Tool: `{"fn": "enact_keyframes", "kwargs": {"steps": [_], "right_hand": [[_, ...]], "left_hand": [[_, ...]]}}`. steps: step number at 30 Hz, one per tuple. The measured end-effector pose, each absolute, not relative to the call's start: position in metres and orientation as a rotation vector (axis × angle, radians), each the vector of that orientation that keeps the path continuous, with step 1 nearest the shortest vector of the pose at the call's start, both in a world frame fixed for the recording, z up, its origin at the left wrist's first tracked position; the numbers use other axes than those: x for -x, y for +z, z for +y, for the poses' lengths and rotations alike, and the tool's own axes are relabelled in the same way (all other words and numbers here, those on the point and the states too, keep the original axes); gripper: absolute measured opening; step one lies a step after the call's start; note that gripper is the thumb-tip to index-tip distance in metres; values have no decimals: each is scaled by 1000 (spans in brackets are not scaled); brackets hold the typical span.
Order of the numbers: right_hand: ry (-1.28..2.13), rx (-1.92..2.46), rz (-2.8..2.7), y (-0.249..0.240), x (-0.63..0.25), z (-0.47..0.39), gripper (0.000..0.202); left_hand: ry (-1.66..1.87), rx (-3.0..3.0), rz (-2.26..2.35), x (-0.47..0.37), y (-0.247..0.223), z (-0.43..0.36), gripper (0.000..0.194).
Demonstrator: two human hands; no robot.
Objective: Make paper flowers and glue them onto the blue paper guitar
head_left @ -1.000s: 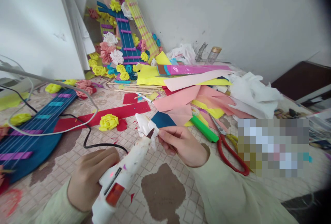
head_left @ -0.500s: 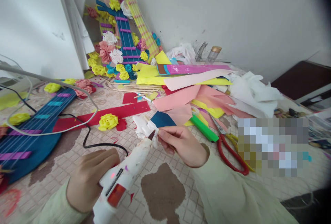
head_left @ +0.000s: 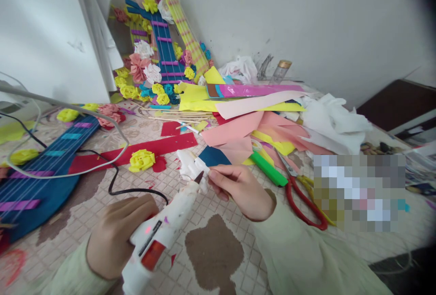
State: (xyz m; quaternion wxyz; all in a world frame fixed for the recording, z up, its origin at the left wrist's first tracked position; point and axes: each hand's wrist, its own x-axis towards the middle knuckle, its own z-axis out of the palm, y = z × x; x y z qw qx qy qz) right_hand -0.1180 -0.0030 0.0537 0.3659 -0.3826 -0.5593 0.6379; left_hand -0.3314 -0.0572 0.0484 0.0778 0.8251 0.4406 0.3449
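Observation:
Low in the view, my left hand (head_left: 121,233) is wrapped round the grip of a white hot glue gun (head_left: 163,229) with a small red light lit on its side. Its dark nozzle points up and right, touching or very close to a white crepe-paper flower (head_left: 190,167). Thumb and fingers of my right hand (head_left: 240,190) pinch the right edge of that flower. Part of the flower is hidden behind the nozzle and fingertips. A black cord (head_left: 136,190) runs left from the gun.
A blue paper guitar (head_left: 57,163) lies at left beside a red strip (head_left: 170,146) and a yellow paper flower (head_left: 142,160). Red-handled scissors (head_left: 306,206) and a green cutter (head_left: 269,169) lie right of my hand. Coloured paper (head_left: 235,129) is heaped behind; decorated guitars (head_left: 166,49) lean on the wall.
Almost nothing differs. The white flower's petals have shifted very slightly at the nozzle; both hands keep their places and grips.

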Motion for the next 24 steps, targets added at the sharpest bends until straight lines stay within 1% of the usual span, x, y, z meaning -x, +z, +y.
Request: {"fn": "enact_keyframes", "kwargs": {"steps": [10, 17, 19, 21, 24], "right_hand": [[1533, 1069, -1493, 59, 119, -5, 24], [1415, 1124, -1561, 57, 120, -4, 23], [1347, 1151, -1596, 55, 120, -3, 22], [1306, 1170, -1611, 53, 119, -1, 23], [1305, 1202, -1571, 52, 115, 4, 24]], "left_hand": [[996, -2500, 1411, 333, 50, -58, 12], [1039, -2473, 1427, 332, 54, -56, 15], [1051, -2465, 1435, 333, 54, -56, 13], [1074, -2434, 1466, 333, 53, -56, 8], [1130, -2269, 1571, 331, 54, -56, 6]]}}
